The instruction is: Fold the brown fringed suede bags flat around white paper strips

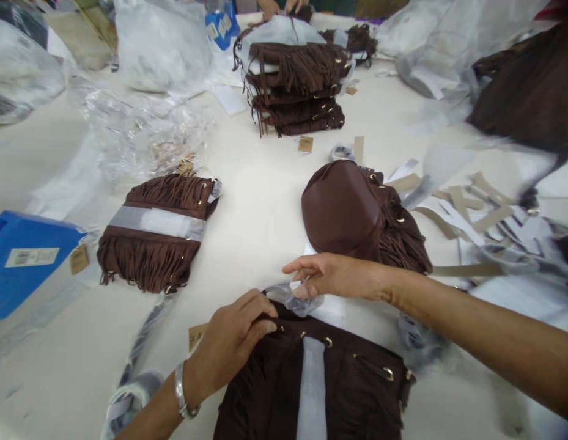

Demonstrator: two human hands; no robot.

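Place: a packing workshop, where bags get wrapped and tagged.
Table: one big white table (260,201), covered with work.
Same thing many times: a stack of brown fringed bags (297,91), a wrapped bag (158,229) with a grey band, a near bag (265,391), all alike.
Wrapping: clear plastic bags (141,128) in heaps.
Tags: small brown paper tags (306,144) and paper strips (471,214) lie about.
Box: a blue box (22,263) with a white sticker.
Other worker: another person's hands (268,7) at the far end.
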